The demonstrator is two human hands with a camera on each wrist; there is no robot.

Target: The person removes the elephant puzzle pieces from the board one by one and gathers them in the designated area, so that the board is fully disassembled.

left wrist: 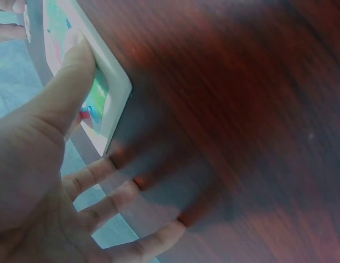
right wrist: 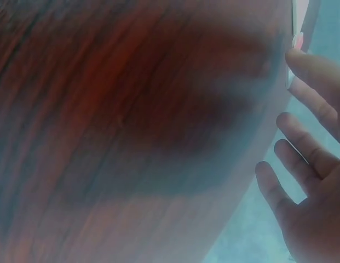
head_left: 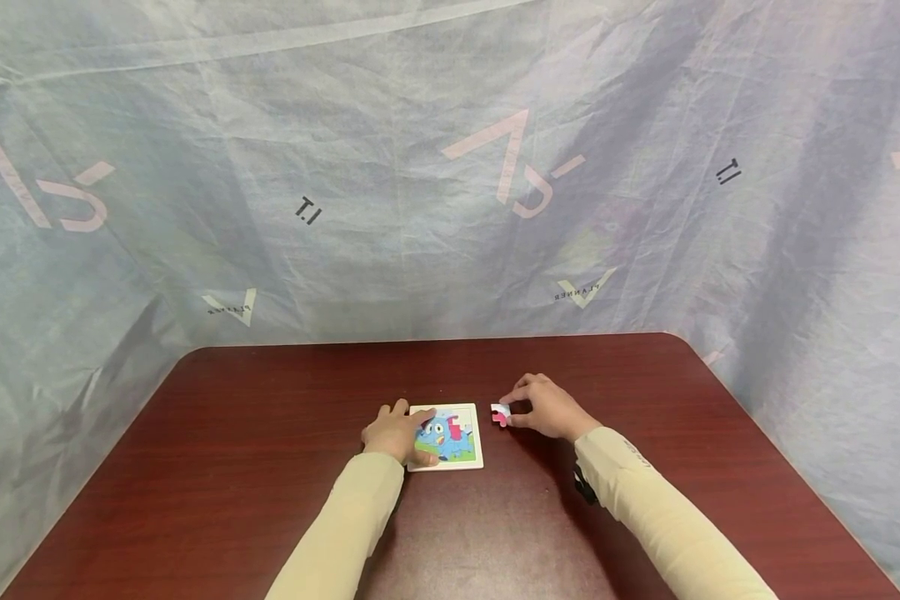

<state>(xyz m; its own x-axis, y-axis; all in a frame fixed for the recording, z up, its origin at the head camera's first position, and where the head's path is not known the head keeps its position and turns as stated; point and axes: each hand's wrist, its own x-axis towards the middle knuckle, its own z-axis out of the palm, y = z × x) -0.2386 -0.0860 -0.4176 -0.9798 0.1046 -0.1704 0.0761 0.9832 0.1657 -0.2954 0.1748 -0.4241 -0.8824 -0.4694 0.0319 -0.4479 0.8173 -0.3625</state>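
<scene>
A small square jigsaw puzzle [head_left: 461, 454] with a white frame lies flat on the table, showing a blue cartoon character on green. My left hand [head_left: 392, 435] is at its left side; the thumb and index finger rest on the board while the other fingers touch the table, spread out. In the left wrist view the thumb [left wrist: 79, 71] lies over the white rim. To the right of the board, my right hand [head_left: 551, 407] pinches a pink and white puzzle piece [head_left: 500, 413] between thumb and index finger. Its other fingers are loosely bent.
The dark red wooden table [head_left: 255, 467] has rounded far corners. Behind and beside it hangs a pale grey printed cloth [head_left: 390, 167]. A black band [head_left: 585, 485] shows under the right sleeve.
</scene>
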